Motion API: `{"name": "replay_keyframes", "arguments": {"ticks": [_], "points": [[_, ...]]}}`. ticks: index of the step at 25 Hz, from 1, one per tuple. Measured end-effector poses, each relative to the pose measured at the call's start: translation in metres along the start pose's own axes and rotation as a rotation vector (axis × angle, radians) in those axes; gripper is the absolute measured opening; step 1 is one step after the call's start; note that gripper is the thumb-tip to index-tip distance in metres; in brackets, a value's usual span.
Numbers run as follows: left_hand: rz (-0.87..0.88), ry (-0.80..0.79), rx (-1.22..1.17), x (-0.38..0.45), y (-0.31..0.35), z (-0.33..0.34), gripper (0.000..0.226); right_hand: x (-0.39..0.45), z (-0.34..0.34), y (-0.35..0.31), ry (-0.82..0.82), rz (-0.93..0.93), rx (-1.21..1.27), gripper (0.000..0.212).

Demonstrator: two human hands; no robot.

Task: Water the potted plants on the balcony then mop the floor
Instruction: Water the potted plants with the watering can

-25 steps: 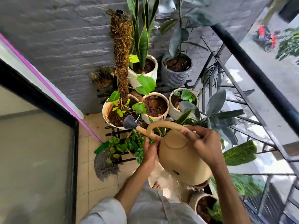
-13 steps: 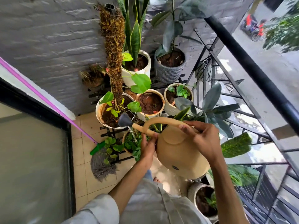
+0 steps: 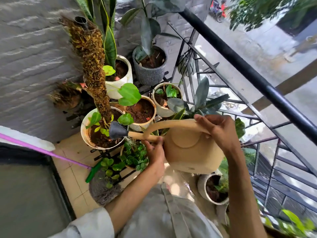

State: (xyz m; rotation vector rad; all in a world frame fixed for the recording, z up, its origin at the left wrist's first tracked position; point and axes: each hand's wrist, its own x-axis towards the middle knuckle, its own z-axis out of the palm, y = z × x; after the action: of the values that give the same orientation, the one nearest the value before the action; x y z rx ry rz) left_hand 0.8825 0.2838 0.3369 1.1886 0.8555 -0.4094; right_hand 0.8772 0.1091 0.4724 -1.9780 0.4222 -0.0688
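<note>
I hold a tan watering can (image 3: 190, 152) over the plant stand. My right hand (image 3: 217, 129) grips its arched handle from above. My left hand (image 3: 154, 153) holds the base of the spout where it meets the body. The dark rose head (image 3: 116, 132) hangs over the soil of a cream pot (image 3: 85, 136) with a moss pole (image 3: 91, 62). Around it stand a cream pot of bare soil (image 3: 151, 117), a ribbed cream pot (image 3: 161, 110), a white snake-plant pot (image 3: 127, 73) and a grey ribbed pot (image 3: 149, 76). A mop with a pink handle (image 3: 42, 151) and grey head (image 3: 103, 191) leans at the left.
A black railing (image 3: 240, 62) runs diagonally on the right, with the street far below. A grey brick wall (image 3: 34, 57) is behind the plants. A dark glass door (image 3: 29, 194) fills the lower left. Another pot (image 3: 202, 188) stands on the tiled floor (image 3: 75, 182) under the can.
The view has shifted, so the pots sit lower and nearer. The can's rose has moved up from the low leafy pot to over the moss-pole pot. Both hands keep their hold.
</note>
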Motion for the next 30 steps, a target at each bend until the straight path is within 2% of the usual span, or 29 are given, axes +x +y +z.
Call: {"name": "replay_keyframes", "arguments": {"ticks": [4, 9, 11, 15, 20, 28, 30], "points": [[0.018, -0.072, 0.055, -0.020, 0.007, 0.014, 0.083, 0.013, -0.023, -0.015, 0.145, 0.039, -0.020, 0.040], [-0.074, -0.205, -0.245, -0.032, 0.028, 0.043, 0.056, 0.019, -0.065, -0.043, 0.305, 0.080, -0.019, 0.048], [-0.101, -0.248, -0.298, -0.034, 0.036, 0.061, 0.052, 0.017, -0.081, -0.051, 0.344, 0.057, -0.040, 0.051], [-0.090, -0.372, -0.246, -0.032, 0.043, 0.098, 0.055, 0.011, -0.106, -0.047, 0.489, 0.049, -0.027, 0.050], [-0.028, -0.420, -0.136, -0.033, 0.028, 0.140, 0.059, 0.012, -0.132, -0.024, 0.627, 0.038, 0.041, 0.046], [-0.012, -0.371, -0.050, -0.048, -0.004, 0.188, 0.050, 0.038, -0.192, 0.000, 0.602, 0.040, -0.009, 0.045], [-0.036, -0.388, -0.103, -0.053, -0.006, 0.202, 0.063, 0.046, -0.206, 0.004, 0.603, 0.040, -0.024, 0.044]]}}
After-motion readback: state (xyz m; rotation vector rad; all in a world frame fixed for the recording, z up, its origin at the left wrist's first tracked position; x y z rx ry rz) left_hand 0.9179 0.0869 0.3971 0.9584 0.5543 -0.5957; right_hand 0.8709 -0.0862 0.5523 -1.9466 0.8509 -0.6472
